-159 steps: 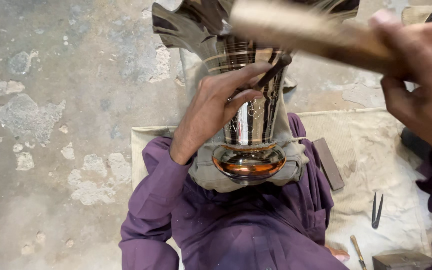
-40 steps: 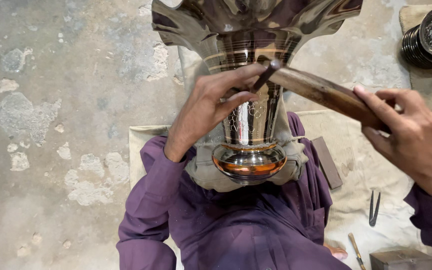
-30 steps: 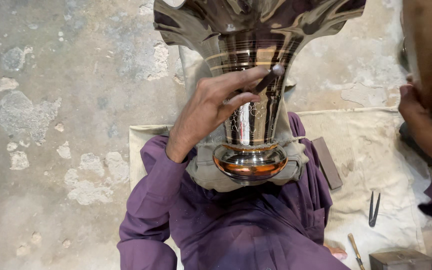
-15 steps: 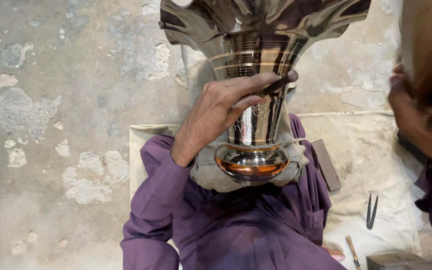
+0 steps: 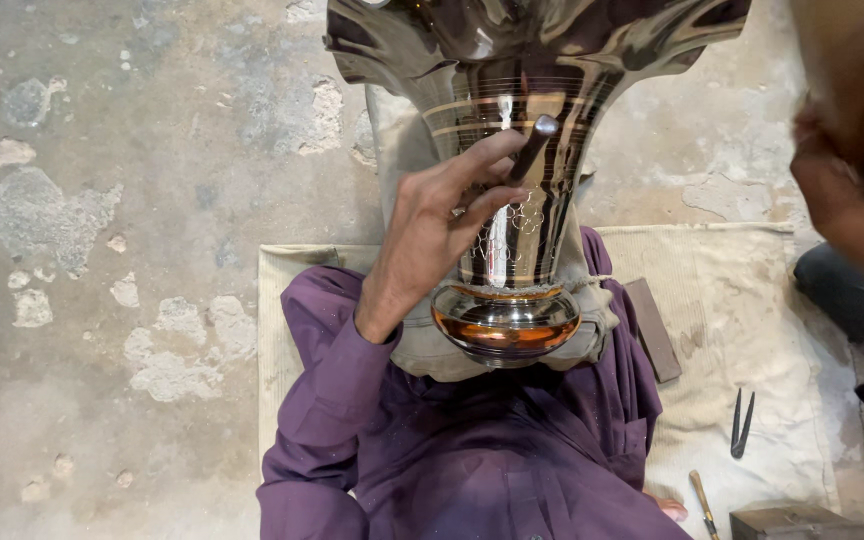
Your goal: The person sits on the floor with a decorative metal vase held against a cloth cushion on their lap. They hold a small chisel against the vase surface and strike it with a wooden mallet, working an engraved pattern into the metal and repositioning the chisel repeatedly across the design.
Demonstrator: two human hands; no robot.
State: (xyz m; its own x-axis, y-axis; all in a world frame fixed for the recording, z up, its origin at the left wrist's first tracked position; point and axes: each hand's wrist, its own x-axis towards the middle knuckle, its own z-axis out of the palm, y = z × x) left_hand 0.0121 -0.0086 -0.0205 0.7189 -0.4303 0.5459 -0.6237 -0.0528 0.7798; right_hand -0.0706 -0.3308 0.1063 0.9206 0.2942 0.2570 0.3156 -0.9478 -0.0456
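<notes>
A tall polished metal vase point(image 5: 507, 300) with a flared rim lies across my lap on a grey cloth pad point(image 5: 420, 352). Fine flower lines are cut into its neck. My left hand point(image 5: 430, 232) pinches a short dark chisel point(image 5: 534, 148), whose tip rests on the vase's neck. My right hand point(image 5: 857, 215) is raised at the right edge, close to the camera and blurred. It is closed around a wooden mallet point(image 5: 852, 70), which is only a tan blur above it. My purple sleeves and legs fill the lower middle.
I sit on a beige mat point(image 5: 722, 290) on patchy concrete floor point(image 5: 102, 250). On the mat to my right lie a dark flat block point(image 5: 652, 330), black pincers point(image 5: 742, 425), a small wooden-handled tool point(image 5: 702, 502) and a metal box point(image 5: 790, 522).
The mallet met the chisel's end about a second ago, then swung up and to the right near the camera. My left hand kept the chisel on the vase, shifting only slightly.
</notes>
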